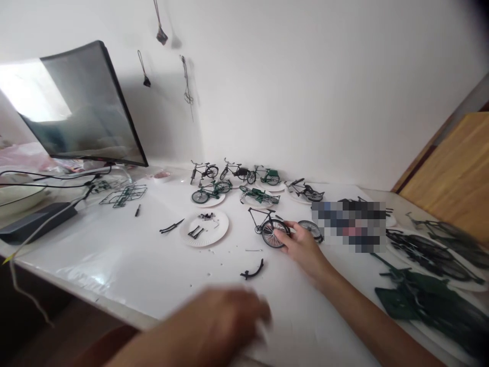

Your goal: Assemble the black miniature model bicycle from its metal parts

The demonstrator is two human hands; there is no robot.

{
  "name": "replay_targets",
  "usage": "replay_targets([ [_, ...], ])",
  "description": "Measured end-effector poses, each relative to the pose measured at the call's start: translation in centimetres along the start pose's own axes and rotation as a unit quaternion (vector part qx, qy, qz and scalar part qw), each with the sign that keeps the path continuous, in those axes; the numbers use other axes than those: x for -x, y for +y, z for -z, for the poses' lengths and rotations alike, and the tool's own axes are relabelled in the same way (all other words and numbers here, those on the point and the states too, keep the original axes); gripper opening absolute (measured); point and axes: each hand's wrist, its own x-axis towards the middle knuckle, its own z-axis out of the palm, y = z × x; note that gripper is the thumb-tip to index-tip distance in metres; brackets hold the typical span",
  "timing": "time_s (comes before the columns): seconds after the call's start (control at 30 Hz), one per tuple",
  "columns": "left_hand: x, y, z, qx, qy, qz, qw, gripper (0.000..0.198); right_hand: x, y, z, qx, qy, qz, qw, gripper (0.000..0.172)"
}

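My right hand [301, 244] is closed on a partly built black model bicycle [263, 223], its thumb and fingers at the spoked wheel. The bicycle has a frame, a saddle and that one wheel. Just behind my fingers lies another spoked wheel [310, 230]. My left hand [229, 318] hovers low over the front of the table, smeared by motion, so its fingers are unclear. Between the hands lies a curved black mudguard-like part [252, 270], with a thin metal rod [253, 250] beyond it. A paper plate [219, 235] to the left bears small black parts.
Several finished model bicycles [204, 171] stand along the wall. More lie on plates at the right, including a green one [431, 295]. Tweezers [171, 226], green part frames [124, 193] and a monitor [87, 102] are on the left. A blurred-out patch [349, 227] hides part of the table.
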Motion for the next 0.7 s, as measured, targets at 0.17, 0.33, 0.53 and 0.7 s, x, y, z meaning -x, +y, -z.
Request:
replay_targets([
  [0.17, -6.4, -1.8, 6.6, -0.479, 0.163, 0.024, 0.862, 0.011, 0.5, -0.7, -0.1, 0.037, 0.001, 0.006, 0.999, 0.045],
  [0.33, -9.0, -3.6, 6.0, -0.538, 0.145, -0.072, 0.827, 0.02, 0.6, -0.7, 0.1, 0.078, 0.0, 0.018, 0.997, 0.049],
  [0.53, -10.0, -3.9, 8.8, -0.447, 0.176, -0.122, 0.868, 0.022, 0.8, -1.2, -0.1, 0.124, -0.006, 0.045, 0.991, 0.051],
  [0.7, -10.7, -4.9, 9.9, -0.314, 0.265, -0.159, 0.898, 0.02, 1.7, -1.8, -0.5, 0.173, -0.024, 0.096, 0.98, 0.053],
])
